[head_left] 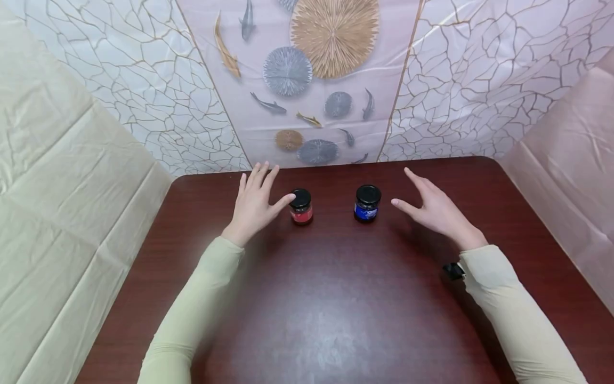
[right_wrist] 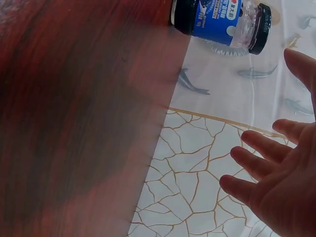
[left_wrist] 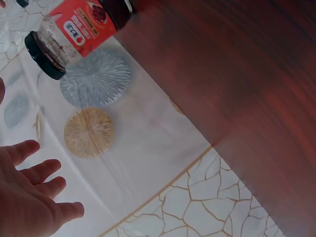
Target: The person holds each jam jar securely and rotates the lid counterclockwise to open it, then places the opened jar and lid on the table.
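Note:
A glass jar with a red label [head_left: 301, 214] and a black lid stands upright toward the far side of the table. To its right, apart from it, is a second upright jar, with a blue label [head_left: 366, 212] and a black lid. My left hand [head_left: 256, 202] hovers just left of the red-labelled jar, fingers spread, the thumb overlapping the lid's edge in the head view; contact cannot be told. My right hand [head_left: 438, 210] is held to the right of the blue-labelled jar with a gap between, thumb and fingers apart. Both wrist views show the hands holding nothing.
The dark reddish-brown table [head_left: 316, 298] has rounded far corners. Behind it hangs a patterned cloth [head_left: 336, 106] with fish and round motifs. Pale draped cloth [head_left: 62, 197] lines the left side, and more cloth [head_left: 571, 160] the right. A black device [head_left: 453, 271] sits at the right wrist.

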Demonstrator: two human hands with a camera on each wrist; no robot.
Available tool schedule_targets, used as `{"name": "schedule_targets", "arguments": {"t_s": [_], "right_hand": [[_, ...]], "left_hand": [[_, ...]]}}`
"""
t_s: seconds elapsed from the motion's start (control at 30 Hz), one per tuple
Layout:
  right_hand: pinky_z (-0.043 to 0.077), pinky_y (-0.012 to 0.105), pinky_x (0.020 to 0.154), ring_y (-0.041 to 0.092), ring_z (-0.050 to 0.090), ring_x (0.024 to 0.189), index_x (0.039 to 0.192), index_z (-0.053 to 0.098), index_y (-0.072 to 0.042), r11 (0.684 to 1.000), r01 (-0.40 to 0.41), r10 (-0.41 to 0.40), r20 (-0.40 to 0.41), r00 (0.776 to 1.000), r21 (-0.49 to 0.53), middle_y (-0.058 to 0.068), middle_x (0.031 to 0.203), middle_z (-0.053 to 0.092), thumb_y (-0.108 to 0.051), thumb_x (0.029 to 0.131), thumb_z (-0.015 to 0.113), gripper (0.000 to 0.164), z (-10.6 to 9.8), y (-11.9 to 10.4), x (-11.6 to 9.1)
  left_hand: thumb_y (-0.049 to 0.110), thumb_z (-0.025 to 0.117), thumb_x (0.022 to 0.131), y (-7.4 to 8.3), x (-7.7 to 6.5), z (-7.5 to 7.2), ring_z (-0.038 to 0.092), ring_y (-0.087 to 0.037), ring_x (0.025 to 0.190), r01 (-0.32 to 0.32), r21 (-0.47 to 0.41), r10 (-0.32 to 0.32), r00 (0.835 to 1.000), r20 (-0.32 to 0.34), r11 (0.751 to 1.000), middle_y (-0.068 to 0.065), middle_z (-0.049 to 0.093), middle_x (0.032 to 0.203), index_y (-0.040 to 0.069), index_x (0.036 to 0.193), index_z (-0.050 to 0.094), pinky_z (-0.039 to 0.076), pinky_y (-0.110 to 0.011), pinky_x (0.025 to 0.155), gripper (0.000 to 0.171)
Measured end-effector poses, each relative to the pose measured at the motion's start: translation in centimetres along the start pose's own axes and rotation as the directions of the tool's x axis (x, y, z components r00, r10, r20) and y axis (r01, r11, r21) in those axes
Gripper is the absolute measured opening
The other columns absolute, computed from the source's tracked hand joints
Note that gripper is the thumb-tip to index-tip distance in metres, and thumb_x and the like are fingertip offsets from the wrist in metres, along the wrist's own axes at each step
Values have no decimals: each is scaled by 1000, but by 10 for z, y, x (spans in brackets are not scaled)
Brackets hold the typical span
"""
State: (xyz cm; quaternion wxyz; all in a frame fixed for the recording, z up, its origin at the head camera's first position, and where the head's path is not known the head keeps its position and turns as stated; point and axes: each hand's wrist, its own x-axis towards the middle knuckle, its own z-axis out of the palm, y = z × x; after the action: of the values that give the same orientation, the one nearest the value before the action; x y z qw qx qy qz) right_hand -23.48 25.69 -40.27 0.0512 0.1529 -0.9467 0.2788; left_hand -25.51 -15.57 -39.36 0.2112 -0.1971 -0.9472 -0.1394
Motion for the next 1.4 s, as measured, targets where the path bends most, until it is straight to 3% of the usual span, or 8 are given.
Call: {"name": "schedule_targets", "arguments": {"t_s": [0.57, 1.0, 1.23, 1.4], "right_hand": [[4, 55, 107, 36, 25, 133, 149, 16, -18, 1000, 22, -22, 1, 1000, -9, 20, 146, 29, -52, 86, 58, 83, 6, 2, -3], [1, 57, 106, 41, 24, 132, 149, 18, -19, 1000, -2, 2, 9, 1000, -28, 23, 144, 30, -54, 85, 57, 83, 10, 4, -7], [4, 51, 108, 39, 21, 134, 149, 17, -12, 999, -29, 29, 44, 999, -14, 24, 146, 26, -56, 85, 56, 86, 11, 4, -8], [18, 53, 105, 38, 22, 134, 148, 19, -12, 999, -51, 51, 40, 998, -5, 21, 147, 26, -58, 84, 56, 88, 13, 4, -10]], "left_hand": [[66, 49, 83, 20, -1, 5, 18, -22, 138, -34, -74, 36, 999, 21, 997, -8, 29, 148, 18, 145, 32, 9, -47, 109, 80], [66, 50, 82, 35, 4, 9, 20, -23, 137, -41, -133, 42, 999, 5, 990, -7, 28, 148, 19, 145, 32, 10, -41, 110, 81], [63, 56, 81, 46, 2, 15, 20, -23, 137, -28, -224, 29, 1000, 2, 974, -4, 24, 150, 19, 146, 30, 31, -41, 103, 82], [62, 56, 81, 56, 1, 22, 17, -17, 137, -8, -272, 16, 1000, 24, 962, 1, 20, 151, 23, 147, 25, 34, -42, 100, 83]]}}
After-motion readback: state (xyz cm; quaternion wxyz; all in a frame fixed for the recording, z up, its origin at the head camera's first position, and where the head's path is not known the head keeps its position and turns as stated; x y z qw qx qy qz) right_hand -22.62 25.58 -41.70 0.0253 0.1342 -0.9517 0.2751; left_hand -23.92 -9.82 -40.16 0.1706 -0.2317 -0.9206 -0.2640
